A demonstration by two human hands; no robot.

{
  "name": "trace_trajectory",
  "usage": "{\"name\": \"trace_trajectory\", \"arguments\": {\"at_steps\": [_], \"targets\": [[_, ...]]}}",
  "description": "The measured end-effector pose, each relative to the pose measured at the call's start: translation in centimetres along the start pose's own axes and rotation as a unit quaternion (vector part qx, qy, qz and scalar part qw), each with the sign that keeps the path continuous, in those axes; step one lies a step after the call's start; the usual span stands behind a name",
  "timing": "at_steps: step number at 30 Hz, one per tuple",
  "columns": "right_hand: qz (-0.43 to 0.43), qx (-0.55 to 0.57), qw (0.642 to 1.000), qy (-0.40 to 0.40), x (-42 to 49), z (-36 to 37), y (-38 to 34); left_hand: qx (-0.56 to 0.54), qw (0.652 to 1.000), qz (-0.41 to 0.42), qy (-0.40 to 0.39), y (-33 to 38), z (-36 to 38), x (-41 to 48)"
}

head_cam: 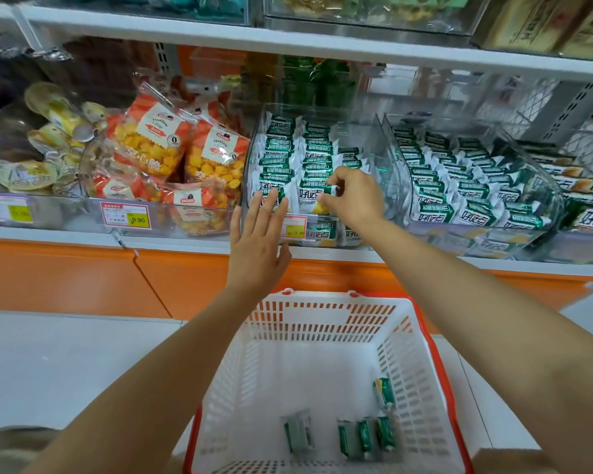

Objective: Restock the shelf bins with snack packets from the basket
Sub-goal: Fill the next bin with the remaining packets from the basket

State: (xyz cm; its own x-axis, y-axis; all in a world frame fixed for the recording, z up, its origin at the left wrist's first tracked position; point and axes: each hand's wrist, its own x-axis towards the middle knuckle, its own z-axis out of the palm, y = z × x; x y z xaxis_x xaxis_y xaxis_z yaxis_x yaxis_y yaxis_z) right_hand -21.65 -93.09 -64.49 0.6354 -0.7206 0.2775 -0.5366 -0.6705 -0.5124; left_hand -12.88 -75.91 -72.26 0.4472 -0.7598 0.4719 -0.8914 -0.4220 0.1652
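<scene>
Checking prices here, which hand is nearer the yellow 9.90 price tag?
Left. The left hand is to the right of the 9.90 price tag; the right hand is farther right, pinching a packet.

The left hand (259,241) is flat, fingers straight, against the front of the clear bin (382,155). The right hand (351,196) pinches a green and white packet (312,196) in the front row (the bin looks nearly full). 5 small packets (365,436) lie in the white basket (421,340) below.
</scene>
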Motion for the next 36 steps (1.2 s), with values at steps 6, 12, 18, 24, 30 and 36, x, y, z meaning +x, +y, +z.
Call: {"name": "trace_trajectory", "arguments": {"at_steps": [6,12,18,24,30,36], "targets": [[-0.017,-0.009,0.999,-0.034,-0.9,-1.1,0.3,0.024,0.999,0.008,-0.019,0.6,-1.5,-0.4],[-0.068,0.067,0.995,0.021,-4.3,-2.8,0.6,0.017,0.998,0.015,0.051,2.4,-2.4,-1.6],[-0.124,0.136,0.983,0.008,-10.7,-1.3,2.5,-0.011,0.999,0.043,-0.006,4.3,-0.6,-4.4],[-0.048,0.1,0.984,-0.138,-16.6,4.2,7.7,0.034,0.963,-0.039,-0.264,3.2,3.8,-8.4],[0.042,0.064,0.96,-0.268,-20.1,11.0,12.0,0.089,0.947,-0.06,-0.302,0.4,6.6,-9.0],[0.083,0.049,0.905,-0.414,-23.4,17.4,14.7,0.077,0.949,-0.1,-0.288,-2.9,10.1,-9.7]]}}
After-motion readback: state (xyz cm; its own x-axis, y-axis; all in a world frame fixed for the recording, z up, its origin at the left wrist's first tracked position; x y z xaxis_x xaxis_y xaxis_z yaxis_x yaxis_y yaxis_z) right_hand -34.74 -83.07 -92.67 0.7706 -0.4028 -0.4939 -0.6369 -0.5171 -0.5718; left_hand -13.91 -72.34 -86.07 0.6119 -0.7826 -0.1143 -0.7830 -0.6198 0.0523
